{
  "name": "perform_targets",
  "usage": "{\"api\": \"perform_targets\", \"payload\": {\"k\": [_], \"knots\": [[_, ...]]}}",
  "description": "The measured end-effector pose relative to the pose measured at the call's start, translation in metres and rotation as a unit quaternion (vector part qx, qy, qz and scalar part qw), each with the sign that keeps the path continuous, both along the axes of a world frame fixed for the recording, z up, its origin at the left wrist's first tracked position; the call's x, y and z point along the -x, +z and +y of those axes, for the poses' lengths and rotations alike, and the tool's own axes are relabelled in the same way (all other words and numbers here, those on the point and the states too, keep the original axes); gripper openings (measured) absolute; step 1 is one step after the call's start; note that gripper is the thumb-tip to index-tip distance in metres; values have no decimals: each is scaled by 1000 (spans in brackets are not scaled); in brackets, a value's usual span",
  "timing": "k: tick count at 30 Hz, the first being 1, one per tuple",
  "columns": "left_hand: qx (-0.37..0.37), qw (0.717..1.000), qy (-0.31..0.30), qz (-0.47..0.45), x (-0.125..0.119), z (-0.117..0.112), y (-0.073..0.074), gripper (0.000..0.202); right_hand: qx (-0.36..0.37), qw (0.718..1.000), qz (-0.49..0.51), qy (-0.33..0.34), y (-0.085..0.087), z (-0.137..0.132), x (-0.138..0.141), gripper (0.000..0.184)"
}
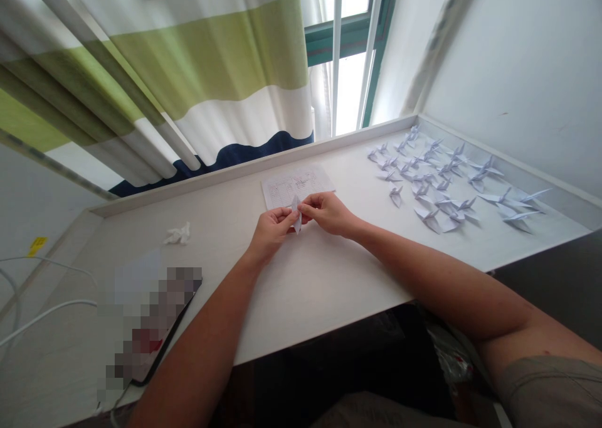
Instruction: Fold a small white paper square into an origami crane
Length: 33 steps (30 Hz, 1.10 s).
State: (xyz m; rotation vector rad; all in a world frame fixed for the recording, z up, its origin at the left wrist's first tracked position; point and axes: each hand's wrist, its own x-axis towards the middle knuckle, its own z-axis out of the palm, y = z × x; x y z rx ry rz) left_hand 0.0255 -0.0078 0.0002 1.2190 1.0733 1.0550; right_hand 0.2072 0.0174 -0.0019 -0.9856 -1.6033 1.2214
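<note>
Both my hands meet over the middle of the white table (329,277). My left hand (269,232) and my right hand (329,213) pinch a small, narrow piece of folded white paper (296,214) between their fingertips. The paper stands roughly upright between the two hands, with a pointed lower end. Just behind the hands lies a printed sheet of paper (294,184), flat on the table.
Several folded white paper cranes (442,180) are spread over the table's right part. A crumpled white scrap (179,234) lies at the left. A blurred flat object (145,327) and white cables (42,315) sit at the near left. Striped curtains (164,76) hang behind.
</note>
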Motion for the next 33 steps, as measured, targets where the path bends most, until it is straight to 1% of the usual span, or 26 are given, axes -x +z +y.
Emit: {"api": "perform_targets", "payload": {"k": [2,4,8,10,13,16,19,23,27,29,33], "knots": [[-19,999,33,7,1,2,-3,46,9,1000,21,-5,0,0,0,25],[-32,998,53,3,3,4,-4,44,18,999,48,2,-1,0,0,23],[-42,994,81,-58,4,5,-2,49,37,993,106,30,-2,0,1,35],[-61,990,103,-68,3,4,-1,50,49,991,124,33,-2,0,1,40],[-86,990,105,-46,1,2,1,44,60,989,131,41,-2,0,1,46],[-96,990,101,-27,0,0,2,39,54,990,129,35,-1,0,1,47],[-103,990,95,3,0,-2,3,35,38,993,114,17,-1,0,0,44],[-111,990,79,37,1,-2,3,34,15,997,77,-3,0,-1,-1,35],[-125,986,91,61,2,-2,2,30,2,999,51,-9,-1,0,0,26],[-135,983,98,78,1,-2,2,27,-9,999,33,-23,-2,1,0,24],[-142,979,119,81,0,-3,4,23,-33,998,26,-52,-5,3,1,23]]}}
